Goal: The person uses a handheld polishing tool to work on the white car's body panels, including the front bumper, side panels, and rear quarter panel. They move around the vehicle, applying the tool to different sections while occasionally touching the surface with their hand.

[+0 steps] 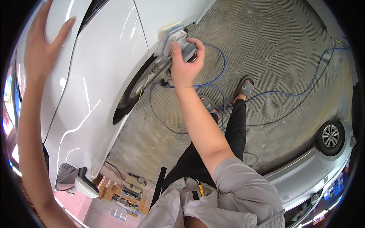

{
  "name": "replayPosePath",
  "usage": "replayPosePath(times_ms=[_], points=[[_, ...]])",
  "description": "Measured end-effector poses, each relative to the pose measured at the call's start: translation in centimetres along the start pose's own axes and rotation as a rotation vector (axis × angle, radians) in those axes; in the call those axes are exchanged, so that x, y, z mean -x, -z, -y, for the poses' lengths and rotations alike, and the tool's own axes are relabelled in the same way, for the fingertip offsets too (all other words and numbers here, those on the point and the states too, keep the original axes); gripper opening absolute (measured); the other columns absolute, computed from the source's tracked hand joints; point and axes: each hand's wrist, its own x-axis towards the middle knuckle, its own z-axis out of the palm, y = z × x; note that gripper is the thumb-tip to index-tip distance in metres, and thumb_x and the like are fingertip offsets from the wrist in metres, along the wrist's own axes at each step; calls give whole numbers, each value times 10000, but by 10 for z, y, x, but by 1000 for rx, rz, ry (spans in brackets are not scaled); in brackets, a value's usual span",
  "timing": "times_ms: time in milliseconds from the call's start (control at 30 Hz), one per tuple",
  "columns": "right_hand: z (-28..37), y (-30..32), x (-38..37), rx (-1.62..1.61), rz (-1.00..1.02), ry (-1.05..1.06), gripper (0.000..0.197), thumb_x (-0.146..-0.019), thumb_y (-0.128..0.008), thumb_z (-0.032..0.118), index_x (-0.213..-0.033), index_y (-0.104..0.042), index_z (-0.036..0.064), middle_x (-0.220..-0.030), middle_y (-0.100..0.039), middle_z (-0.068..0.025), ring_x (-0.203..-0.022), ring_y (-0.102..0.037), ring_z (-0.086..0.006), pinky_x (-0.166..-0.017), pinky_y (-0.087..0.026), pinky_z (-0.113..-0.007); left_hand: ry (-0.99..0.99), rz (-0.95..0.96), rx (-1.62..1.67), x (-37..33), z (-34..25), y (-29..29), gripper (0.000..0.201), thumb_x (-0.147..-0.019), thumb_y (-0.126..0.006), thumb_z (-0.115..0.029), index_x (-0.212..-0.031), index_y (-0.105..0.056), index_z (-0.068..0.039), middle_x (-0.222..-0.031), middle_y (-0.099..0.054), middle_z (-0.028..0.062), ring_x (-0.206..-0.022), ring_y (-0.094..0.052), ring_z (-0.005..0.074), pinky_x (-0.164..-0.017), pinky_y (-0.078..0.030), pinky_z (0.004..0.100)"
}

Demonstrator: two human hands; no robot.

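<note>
My right hand (187,62) grips a grey hand-held sander (178,38) from above, thumb on one side and fingers curled round the other. The sander's flat pad (164,38) faces the white car's front panel (156,13), just ahead of the wheel arch; whether it touches is hard to tell. A hose and cable run down from the tool. Over at the left, my left hand (43,51) lies on the car's white hood (61,28) with its fingers spread and nothing in it. Between the hands is the glossy fender (110,38).
A blue hose (224,62) and dark cables loop over the ridged floor (273,57) around my sandals (244,87). The car's front wheel (133,91) is below the sander. A side mirror (78,180) juts out lower left. A silver car (304,173) stands behind me at right.
</note>
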Motion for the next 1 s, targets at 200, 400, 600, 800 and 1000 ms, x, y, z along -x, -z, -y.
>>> replayPosePath(times_ms=[200, 400, 600, 800, 1000], points=[[-34, 10, -70, 67, -69, -4, 417, -863, -904, 222, -1127, -650, 24, -1118, -626, -93, -1048, -591, -209, -961, -483, -350, -8, -3, 4, 5, 6, -1, 820, -954, -698, -623, -1646, -443, -265, -1640, -510, 111, -1524, -467, 345, -1230, -425, 545], [-57, 15, -124, 28, -141, -123, 416, -899, -895, 228, -1168, -650, 27, -987, -670, -41, -854, -616, -122, -730, -523, -281, -9, 7, 13, 2, 1, 2, 804, -955, -713, -584, -1646, -441, -275, -1650, -497, 112, -1522, -470, 350, -1223, -433, 544], [-25, 17, -87, 38, -16, -155, 413, -855, -909, 215, -1126, -669, 16, -1101, -662, -86, -1043, -616, -208, -950, -501, -349, -11, 28, 18, 4, 1, 2, 813, -949, -739, -553, -1650, -429, -285, -1647, -500, 104, -1526, -465, 345, -1224, -434, 538], [2, 10, -21, 119, 49, -64, 419, -842, -916, 194, -1140, -663, 43, -1149, -654, -95, -1100, -605, -219, -1000, -479, -369, -8, 43, 35, 2, -6, 9, 806, -941, -784, -483, -1641, -442, -275, -1630, -519, 97, -1532, -457, 327, -1228, -434, 508], [-29, 16, -67, 46, -28, -181, 415, -864, -908, 216, -1137, -654, 35, -1086, -643, -64, -995, -600, -178, -909, -504, -324, -21, 87, 34, 2, -4, 18, 785, -958, -779, -437, -1640, -449, -233, -1625, -523, 114, -1501, -496, 323, -1213, -451, 489]])
